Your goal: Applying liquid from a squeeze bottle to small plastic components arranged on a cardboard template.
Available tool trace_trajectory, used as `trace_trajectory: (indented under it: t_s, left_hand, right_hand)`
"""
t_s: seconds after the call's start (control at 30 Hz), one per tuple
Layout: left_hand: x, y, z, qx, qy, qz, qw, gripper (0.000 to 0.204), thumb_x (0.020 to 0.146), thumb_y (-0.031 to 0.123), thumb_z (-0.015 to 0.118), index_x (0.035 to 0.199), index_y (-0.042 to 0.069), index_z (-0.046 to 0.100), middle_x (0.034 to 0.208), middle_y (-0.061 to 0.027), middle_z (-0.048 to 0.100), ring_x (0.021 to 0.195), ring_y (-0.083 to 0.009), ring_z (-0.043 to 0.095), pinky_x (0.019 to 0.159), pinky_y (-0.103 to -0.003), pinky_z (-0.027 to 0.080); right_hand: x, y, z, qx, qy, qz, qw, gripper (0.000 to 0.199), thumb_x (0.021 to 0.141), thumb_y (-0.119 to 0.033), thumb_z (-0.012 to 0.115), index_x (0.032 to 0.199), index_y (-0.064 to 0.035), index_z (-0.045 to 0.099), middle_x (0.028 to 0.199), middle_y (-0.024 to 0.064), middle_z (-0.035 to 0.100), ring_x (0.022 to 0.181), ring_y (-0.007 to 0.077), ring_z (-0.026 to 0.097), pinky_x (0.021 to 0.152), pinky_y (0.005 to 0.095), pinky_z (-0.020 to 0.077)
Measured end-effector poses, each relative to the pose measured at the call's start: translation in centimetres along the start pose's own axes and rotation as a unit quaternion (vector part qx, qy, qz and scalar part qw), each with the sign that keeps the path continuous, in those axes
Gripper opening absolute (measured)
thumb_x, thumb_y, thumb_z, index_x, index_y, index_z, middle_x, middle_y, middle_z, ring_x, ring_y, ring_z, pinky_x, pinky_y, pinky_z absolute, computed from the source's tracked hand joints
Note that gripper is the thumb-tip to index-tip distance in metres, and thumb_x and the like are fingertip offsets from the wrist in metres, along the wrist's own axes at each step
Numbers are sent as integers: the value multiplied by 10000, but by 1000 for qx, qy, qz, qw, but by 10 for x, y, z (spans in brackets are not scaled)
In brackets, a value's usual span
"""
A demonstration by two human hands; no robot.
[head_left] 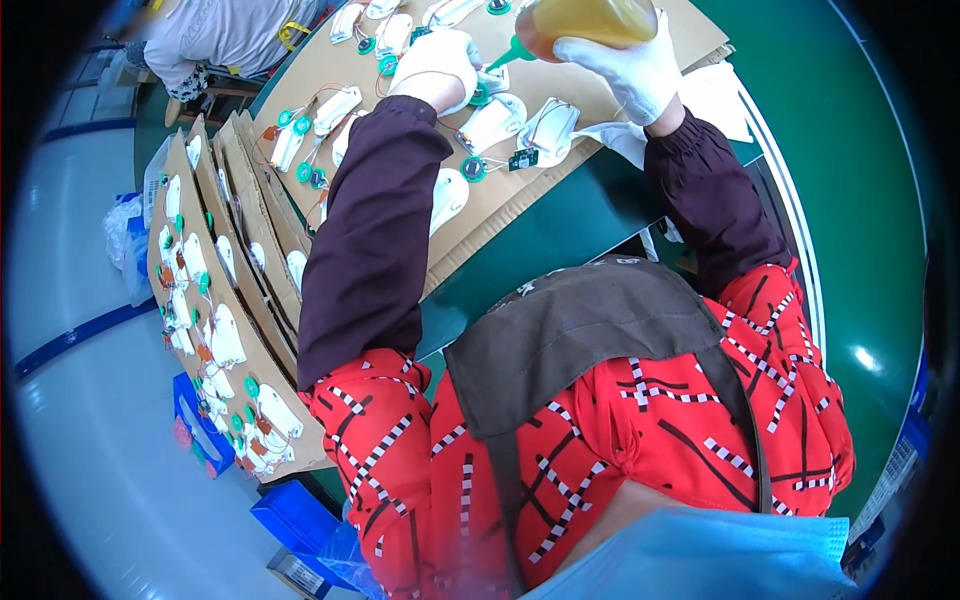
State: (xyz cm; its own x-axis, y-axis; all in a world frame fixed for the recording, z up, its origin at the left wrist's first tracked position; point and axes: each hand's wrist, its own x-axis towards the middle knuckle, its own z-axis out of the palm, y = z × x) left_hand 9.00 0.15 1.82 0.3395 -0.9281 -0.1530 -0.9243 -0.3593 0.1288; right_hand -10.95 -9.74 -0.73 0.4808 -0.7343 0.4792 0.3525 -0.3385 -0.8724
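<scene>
Head view shows the gloved right hand (632, 62) wrapped around an amber squeeze bottle (585, 22), its green nozzle (508, 52) angled down toward a white plastic shell (490, 82) on the cardboard sheet (520, 195) near the bench's far edge. Curled, the gloved left hand (438, 62) presses on that shell, steadying it beside the nozzle tip.

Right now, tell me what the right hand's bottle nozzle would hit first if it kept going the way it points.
The right hand tilts an amber squeeze bottle with its green nozzle aimed down-left. It would probably meet the small green-ringed part under the left hand first, though depth is unclear.
</scene>
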Motion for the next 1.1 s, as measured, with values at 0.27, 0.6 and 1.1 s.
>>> trace_trajectory:
  t_s: [0.27, 0.6, 1.1]
  left_hand:
    - [-6, -3, 5, -69, 67, 19, 995, 233, 879, 269, 566, 958, 135, 740, 1025, -141, 697, 958, -307, 662, 862, -390, 504]
    - [2, -4, 16, 23, 112, 26, 993, 272, 933, 307, 485, 1025, 131, 670, 1005, -127, 697, 956, -298, 665, 856, -410, 505]
    - [0, 0, 15, -34, 76, -7, 997, 364, 831, 429, 651, 942, 90, 723, 857, -134, 702, 832, -284, 671, 796, -380, 506]
  right_hand:
    - [-4, -2, 4, 24, -37, 61, 997, 836, 601, -91, 926, 1268, -21, 427, 1174, 134, 606, 1075, 232, 610, 896, 354, 520]
    - [-15, -9, -15, -105, -49, -16, 993, 469, 764, -144, 834, 1167, -44, 618, 1050, 63, 683, 930, 179, 663, 817, 297, 537]
    - [-2, -3, -2, -249, 4, -87, 964, 903, 526, -239, 965, 1250, -42, 462, 1168, 102, 578, 1064, 229, 584, 912, 362, 492]
